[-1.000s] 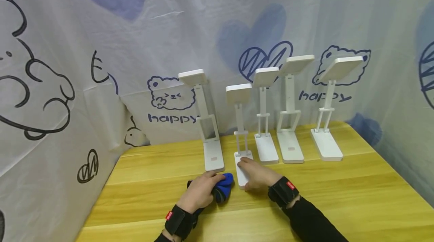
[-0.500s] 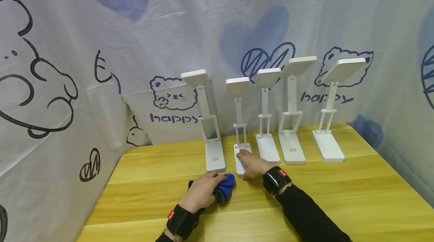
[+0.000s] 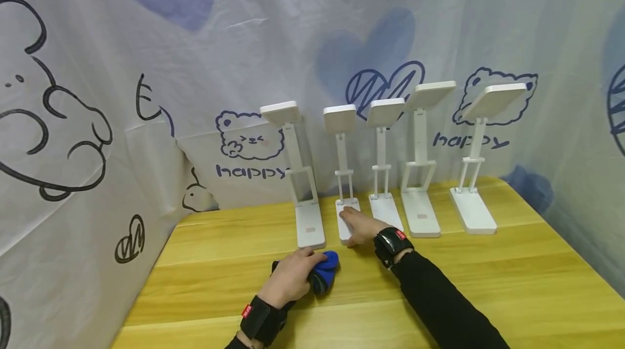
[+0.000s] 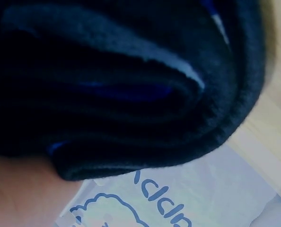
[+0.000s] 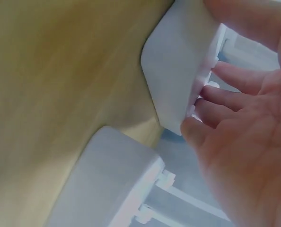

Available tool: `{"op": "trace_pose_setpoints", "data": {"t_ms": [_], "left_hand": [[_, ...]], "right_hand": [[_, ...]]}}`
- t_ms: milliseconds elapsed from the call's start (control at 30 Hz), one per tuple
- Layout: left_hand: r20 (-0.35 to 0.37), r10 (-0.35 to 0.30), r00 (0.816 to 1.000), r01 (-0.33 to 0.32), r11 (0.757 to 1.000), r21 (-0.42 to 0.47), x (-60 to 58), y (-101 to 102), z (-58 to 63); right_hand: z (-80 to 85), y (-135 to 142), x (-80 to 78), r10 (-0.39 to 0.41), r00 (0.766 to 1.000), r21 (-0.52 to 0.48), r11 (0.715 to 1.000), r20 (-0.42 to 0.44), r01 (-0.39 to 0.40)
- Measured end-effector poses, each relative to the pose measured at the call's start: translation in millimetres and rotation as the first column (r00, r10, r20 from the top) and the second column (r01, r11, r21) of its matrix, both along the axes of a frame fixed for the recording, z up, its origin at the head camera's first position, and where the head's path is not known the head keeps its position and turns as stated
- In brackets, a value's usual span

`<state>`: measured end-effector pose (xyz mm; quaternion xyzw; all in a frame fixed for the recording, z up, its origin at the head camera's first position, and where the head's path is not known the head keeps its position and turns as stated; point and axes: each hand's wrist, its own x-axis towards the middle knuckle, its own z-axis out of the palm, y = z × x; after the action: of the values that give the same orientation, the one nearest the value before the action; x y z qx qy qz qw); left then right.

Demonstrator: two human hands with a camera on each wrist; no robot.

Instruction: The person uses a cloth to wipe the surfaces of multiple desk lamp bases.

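My left hand grips a folded blue and dark cloth at the table's middle. Thick dark folds of this cloth fill much of the left wrist view, and most of the fingers are hidden there. Further back, my right hand lies over the base of a white desk lamp, second from the left. Seen from the right wrist, the right fingers rest nearly straight on the top of the lamp base, with the thumb at its front edge.
More white desk lamps stand in the row: one at the left, one right beside the touched lamp, another and the rightmost. Behind the wooden table hangs a printed cloth.
My right hand has slid the second lamp from the left back toward the wall, bringing it into line with the others. The left hand and its cloth have stayed in place.
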<state>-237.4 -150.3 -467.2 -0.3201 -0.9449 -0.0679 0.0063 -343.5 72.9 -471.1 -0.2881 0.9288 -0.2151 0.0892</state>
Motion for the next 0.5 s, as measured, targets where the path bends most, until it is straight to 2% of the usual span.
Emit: {"op": "trace_pose_setpoints", "data": {"t_ms": [100, 233, 333, 500], "left_hand": [[-0.006, -0.003, 1.0, 0.003, 1.0, -0.002, -0.6, 1.2, -1.0], [-0.054, -0.021, 0.998, 0.021, 1.0, 0.001, 0.1, 2.4, -1.3], [-0.088, -0.033, 0.996, 0.033, 0.999, 0.002, 0.7, 4.2, -1.8], [-0.093, -0.023, 0.995, 0.022, 1.0, -0.02, 1.3, 5.0, -3.3]], "right_hand": [[-3.9, 2.7, -1.4, 0.0, 1.0, 0.001, 1.0, -0.007, 0.0], [-5.4, 3.5, -1.8, -0.007, 1.0, -0.013, 1.0, 0.002, 0.007], [-6.0, 4.0, -1.8, -0.016, 1.0, -0.065, 0.998, 0.006, 0.016], [-7.9, 5.2, -2.8, -0.042, 0.999, -0.146, 0.988, -0.011, 0.04]]}}
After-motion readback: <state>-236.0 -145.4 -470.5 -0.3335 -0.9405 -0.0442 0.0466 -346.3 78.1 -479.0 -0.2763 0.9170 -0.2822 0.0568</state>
